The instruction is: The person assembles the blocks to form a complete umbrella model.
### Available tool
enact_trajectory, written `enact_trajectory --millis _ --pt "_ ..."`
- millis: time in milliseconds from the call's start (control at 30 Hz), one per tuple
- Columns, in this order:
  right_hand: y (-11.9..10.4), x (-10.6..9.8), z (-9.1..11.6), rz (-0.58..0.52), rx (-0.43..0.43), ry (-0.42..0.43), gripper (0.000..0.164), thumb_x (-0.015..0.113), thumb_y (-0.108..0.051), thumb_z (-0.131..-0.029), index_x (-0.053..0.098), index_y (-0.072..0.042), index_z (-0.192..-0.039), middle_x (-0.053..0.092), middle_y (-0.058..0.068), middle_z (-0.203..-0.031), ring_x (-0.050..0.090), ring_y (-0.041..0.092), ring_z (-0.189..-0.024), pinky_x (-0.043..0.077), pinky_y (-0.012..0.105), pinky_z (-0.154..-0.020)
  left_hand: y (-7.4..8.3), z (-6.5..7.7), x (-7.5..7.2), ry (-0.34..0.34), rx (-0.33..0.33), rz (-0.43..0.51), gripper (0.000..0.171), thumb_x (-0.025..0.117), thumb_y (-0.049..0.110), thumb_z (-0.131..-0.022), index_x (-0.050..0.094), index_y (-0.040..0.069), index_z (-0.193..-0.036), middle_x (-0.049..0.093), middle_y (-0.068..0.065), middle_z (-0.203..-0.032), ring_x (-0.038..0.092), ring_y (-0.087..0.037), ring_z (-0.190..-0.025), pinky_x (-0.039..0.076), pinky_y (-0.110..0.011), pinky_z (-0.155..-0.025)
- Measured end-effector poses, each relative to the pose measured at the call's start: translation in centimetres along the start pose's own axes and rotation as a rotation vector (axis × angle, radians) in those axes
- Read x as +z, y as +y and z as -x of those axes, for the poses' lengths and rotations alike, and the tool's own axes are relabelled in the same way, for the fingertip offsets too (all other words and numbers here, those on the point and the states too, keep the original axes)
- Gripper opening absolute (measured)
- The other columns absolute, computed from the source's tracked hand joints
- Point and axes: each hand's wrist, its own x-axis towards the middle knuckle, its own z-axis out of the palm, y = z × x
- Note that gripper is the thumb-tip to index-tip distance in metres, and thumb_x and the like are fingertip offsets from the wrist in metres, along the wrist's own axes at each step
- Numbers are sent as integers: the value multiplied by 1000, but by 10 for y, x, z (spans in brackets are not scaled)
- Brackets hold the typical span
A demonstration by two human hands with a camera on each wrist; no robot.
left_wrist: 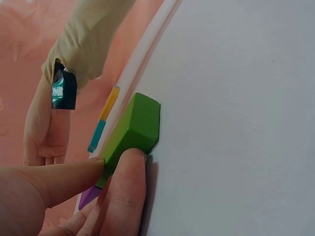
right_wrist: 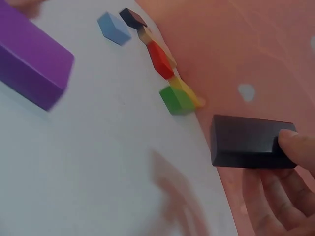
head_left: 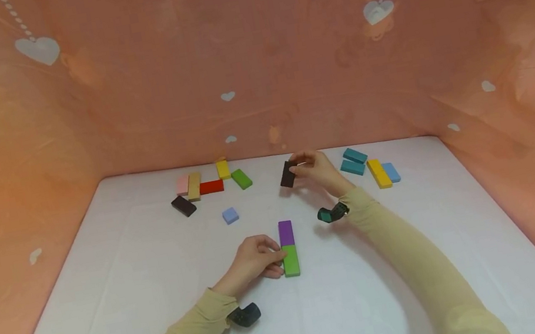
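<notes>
My right hand (head_left: 319,173) holds a black block (head_left: 288,174) by one end, raised above the back of the table. In the right wrist view the thumb lies on one face of the black block (right_wrist: 251,142), the fingers behind it. My left hand (head_left: 257,258) has its thumb and a finger on the green block (head_left: 291,261), which lies on the table. Touching the far end of that block in line is a purple block (head_left: 286,233). The left wrist view shows the thumb and finger against the green block (left_wrist: 130,128); the other fingers are partly hidden.
At the back left lie pink (head_left: 183,184), tan (head_left: 194,186), red (head_left: 211,187), yellow (head_left: 223,170), green (head_left: 241,178) and black (head_left: 183,205) blocks. A light blue block (head_left: 230,215) is nearer. Teal (head_left: 353,167), yellow (head_left: 379,173) and blue (head_left: 392,172) ones lie at right.
</notes>
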Motion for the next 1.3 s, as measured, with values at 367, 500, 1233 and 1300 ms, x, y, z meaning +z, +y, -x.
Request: enact_trajectory --millis 367,500,1233,1300 --pt "4 11 17 -29 27 -132 29 64 -3 -90 58 8 -116 61 20 -109 65 18 -87 54 40 -82 2 0 2 7 3 -20 22 71 11 -87 59 -2 -100 65 -11 -71 64 -17 -56 56 -31 -57" --pt "8 15 23 -27 67 -158 28 63 -2 -90 58 8 -115 62 20 -107 66 19 -84 55 37 -78 1 0 2 13 -1 -27 23 71 12 -87 59 -2 -101 65 -11 -72 64 -18 -56 56 -32 -57" --pt "32 30 38 -51 77 -201 24 64 -3 -91 61 7 -112 66 15 -99 65 17 -82 55 33 -74 -3 -4 1 14 -10 -25 22 72 11 -86 59 -2 -99 66 -11 -72 65 -18 -57 57 -31 -58" --pt "33 32 38 -60 65 -204 23 64 -3 -91 61 7 -112 66 16 -99 65 16 -81 55 32 -73 -3 -4 1 11 -5 -23 22 72 11 -86 59 -2 -99 66 -11 -72 65 -18 -57 57 -31 -58"
